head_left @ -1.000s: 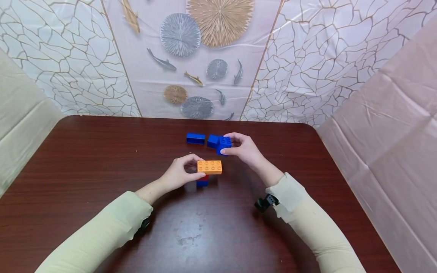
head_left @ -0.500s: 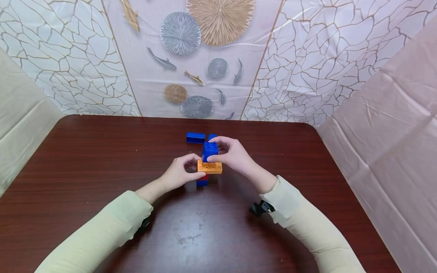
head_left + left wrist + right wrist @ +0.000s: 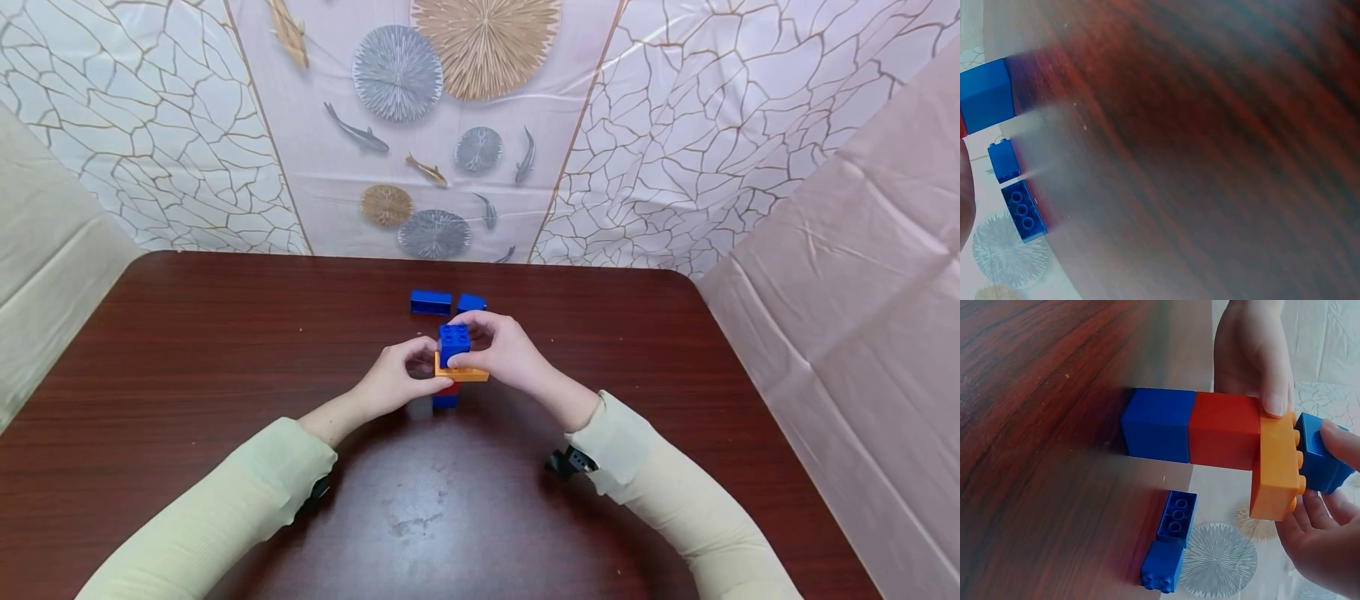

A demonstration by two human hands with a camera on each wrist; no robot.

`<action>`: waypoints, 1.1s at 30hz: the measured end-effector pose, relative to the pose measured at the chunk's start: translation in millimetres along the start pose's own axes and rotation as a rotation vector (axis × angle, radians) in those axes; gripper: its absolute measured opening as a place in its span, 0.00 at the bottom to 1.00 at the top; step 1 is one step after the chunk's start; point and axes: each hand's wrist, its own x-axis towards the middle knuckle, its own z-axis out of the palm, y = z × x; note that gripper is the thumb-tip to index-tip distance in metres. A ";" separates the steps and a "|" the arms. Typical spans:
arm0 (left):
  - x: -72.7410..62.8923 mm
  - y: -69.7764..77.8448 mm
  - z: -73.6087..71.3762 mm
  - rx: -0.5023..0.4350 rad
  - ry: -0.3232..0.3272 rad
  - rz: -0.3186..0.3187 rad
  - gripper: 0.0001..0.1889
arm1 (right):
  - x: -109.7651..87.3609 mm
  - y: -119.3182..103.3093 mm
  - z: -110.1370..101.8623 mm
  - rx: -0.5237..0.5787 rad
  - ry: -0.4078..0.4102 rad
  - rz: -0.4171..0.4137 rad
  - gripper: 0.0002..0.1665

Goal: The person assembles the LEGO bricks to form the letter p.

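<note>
A stack of toy bricks stands on the table: a blue brick lowest, a red brick above it, and a long orange brick across the top. My left hand grips the orange brick's left end, thumb in front. Between thumb and fingers, my right hand pinches another blue brick. That brick sits over the left part of the orange brick, against its studs and slightly tilted in the right wrist view. Whether it is pressed fully on, I cannot tell. The left wrist view catches mainly the stack's lowest brick.
Behind the stack, a blue brick lies on its side with its hollow underside showing. Close to its right is a smaller blue brick. The dark wooden table ends at a patterned cloth backdrop.
My right hand has carried its blue brick left and nearer, from beside the loose blue bricks to the top of the orange brick. The left hand has kept its grip in place.
</note>
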 end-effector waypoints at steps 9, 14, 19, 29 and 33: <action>-0.1 0.2 0.2 -0.007 0.009 0.024 0.15 | -0.7 3.9 4.8 0.003 -0.009 -0.068 0.25; -0.1 0.8 -0.4 -0.007 0.006 0.042 0.16 | -2.8 3.5 5.9 0.022 -0.012 -0.094 0.24; -0.2 2.2 -1.6 0.013 -0.003 0.035 0.15 | -4.5 4.1 6.0 0.041 -0.012 -0.077 0.24; 0.7 0.1 -1.3 0.027 -0.005 0.047 0.14 | -6.2 7.0 7.2 0.024 0.001 -0.086 0.25; 1.5 -0.1 -0.7 0.025 -0.004 0.042 0.14 | -7.7 6.3 8.2 0.010 0.015 -0.101 0.25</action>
